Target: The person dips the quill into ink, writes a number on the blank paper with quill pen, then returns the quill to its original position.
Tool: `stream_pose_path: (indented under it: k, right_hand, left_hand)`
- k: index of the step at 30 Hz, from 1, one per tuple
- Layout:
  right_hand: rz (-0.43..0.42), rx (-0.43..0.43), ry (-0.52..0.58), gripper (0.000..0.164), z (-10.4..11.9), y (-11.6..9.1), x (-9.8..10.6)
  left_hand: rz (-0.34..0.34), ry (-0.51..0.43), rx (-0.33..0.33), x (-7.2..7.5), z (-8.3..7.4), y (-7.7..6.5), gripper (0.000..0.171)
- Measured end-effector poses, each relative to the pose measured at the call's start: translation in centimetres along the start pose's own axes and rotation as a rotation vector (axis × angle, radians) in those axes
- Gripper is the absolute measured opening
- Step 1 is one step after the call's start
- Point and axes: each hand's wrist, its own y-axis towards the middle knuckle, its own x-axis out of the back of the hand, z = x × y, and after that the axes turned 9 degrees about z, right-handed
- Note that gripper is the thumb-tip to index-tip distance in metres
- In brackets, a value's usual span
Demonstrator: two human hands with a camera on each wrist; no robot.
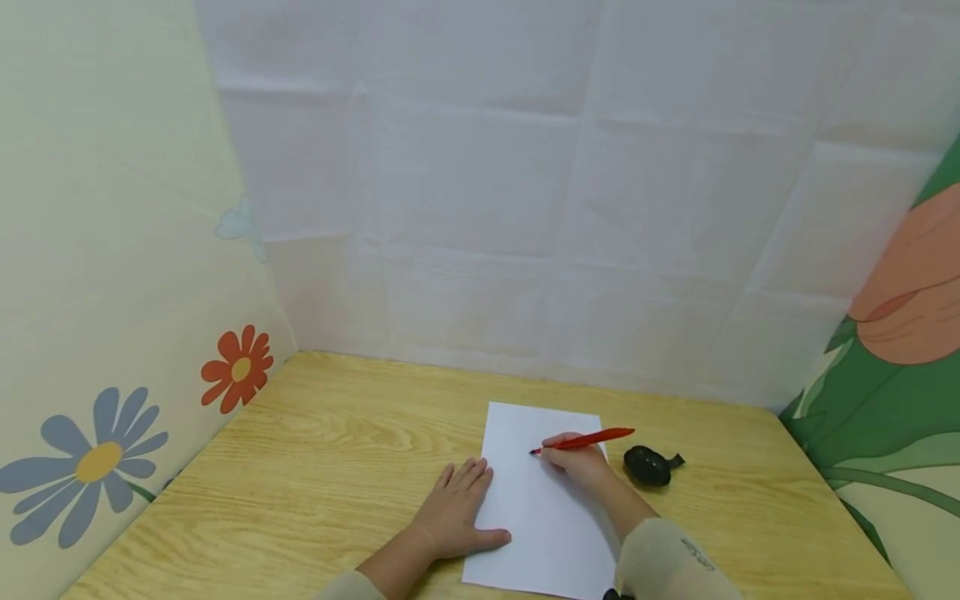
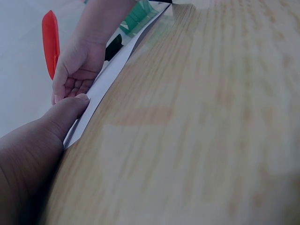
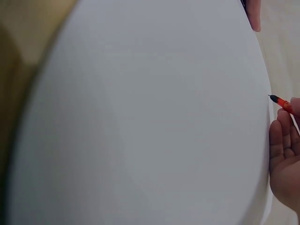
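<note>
A white sheet of paper (image 1: 536, 533) lies on the wooden table, bare of any marks I can make out. My right hand (image 1: 581, 462) pinches a red pen (image 1: 600, 437) over the sheet's upper part, its dark tip pointing left. In the right wrist view the pen (image 3: 283, 104) shows a black cone and a fine point; whether the point touches the paper cannot be told. My left hand (image 1: 453, 517) rests flat on the left edge of the sheet, fingers straight and thumb spread across the paper.
A small glossy black object (image 1: 647, 466) with a short tab stands just right of the paper. Wood-grain tabletop (image 1: 337, 450) extends on both sides. A white cloth (image 1: 480, 208) hangs behind, and flower-printed panels (image 1: 97, 292) flank the table.
</note>
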Motion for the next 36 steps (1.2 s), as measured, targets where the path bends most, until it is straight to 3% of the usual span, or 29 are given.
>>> stream_pose_path:
  k: [36]
  right_hand:
    - [0.017,0.011,-0.01,0.02,-0.07,-0.65,-0.57]
  left_hand:
    - [0.011,0.01,0.011,-0.21,0.25,0.37,0.101]
